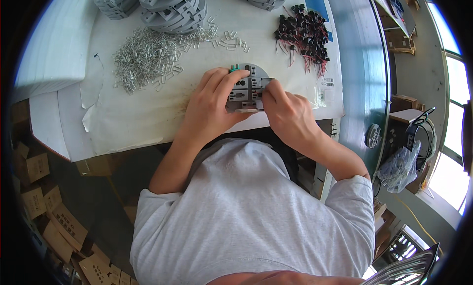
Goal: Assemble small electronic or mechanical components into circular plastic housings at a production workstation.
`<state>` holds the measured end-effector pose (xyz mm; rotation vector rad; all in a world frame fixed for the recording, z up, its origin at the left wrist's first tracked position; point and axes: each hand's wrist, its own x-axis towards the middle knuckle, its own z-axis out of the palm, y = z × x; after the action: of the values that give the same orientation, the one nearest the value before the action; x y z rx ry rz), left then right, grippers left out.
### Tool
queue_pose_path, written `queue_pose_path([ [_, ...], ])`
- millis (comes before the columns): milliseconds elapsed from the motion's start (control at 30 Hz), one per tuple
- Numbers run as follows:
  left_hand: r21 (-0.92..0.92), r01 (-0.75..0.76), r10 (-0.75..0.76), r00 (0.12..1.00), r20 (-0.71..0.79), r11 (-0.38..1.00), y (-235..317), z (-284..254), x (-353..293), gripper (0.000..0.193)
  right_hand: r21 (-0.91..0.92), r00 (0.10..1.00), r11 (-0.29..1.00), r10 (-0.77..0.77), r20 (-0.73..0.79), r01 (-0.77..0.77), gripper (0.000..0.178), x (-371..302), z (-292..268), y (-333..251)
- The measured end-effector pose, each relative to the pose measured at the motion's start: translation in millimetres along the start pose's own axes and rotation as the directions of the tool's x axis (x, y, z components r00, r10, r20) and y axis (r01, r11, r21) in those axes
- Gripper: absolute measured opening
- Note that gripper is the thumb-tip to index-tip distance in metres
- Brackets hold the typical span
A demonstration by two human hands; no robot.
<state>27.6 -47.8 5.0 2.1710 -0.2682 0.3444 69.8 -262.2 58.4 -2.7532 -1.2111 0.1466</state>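
In the middle of the frame, a person in a light grey shirt [246, 206] works at the white counter [143, 122]. The left hand [211, 102] holds a grey round part [246, 95] by its left side, with the thumb along the lower edge and 1 finger on the top face. A small green piece [235, 67] shows at its upper left edge. The right hand [288, 112] has its fingers bent narrow together, touching the right edge; whether they pinch some small piece, it cannot be told. At the upper left lies a pile of U-shaped metal clips [148, 53], near stacked grey discs [172, 9]. At the upper right are black components [303, 36] with thin red wires
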Motion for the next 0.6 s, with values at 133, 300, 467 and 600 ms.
queue_pose_path([
  [133, 0.001, 0.000, 0.000, 1.000, -0.002, 1.000, -0.1, -0.8, -0.3, 0.076, 0.002, 0.992, 0.999, -0.053, -0.115, 0.053, 0.017, -17.2, 19.7, -7.0],
  [300, 0.016, -0.006, 0.006, 1.000, -0.018, 1.000, 3.3, -4.1, -2.4, 0.075, 0.318, 0.992, 0.948, 0.015, -0.127, 0.026, 0.024, 3.4, -4.0, 25.5],
  [467, 0.022, -0.013, 0.013, 1.000, -0.008, 1.000, 3.9, -6.5, -1.2, 0.076, 0.309, 0.985, 0.939, -0.117, -0.123, 0.150, 0.022, 88.8, -7.0, 67.8],
  [600, 0.015, -0.004, 0.004, 1.000, 0.001, 1.000, 3.6, -6.2, -0.7, 0.076, 0.221, 0.978, 0.953, -0.211, -0.003, 0.206, 0.021, 126.2, -0.3, 80.6],
])
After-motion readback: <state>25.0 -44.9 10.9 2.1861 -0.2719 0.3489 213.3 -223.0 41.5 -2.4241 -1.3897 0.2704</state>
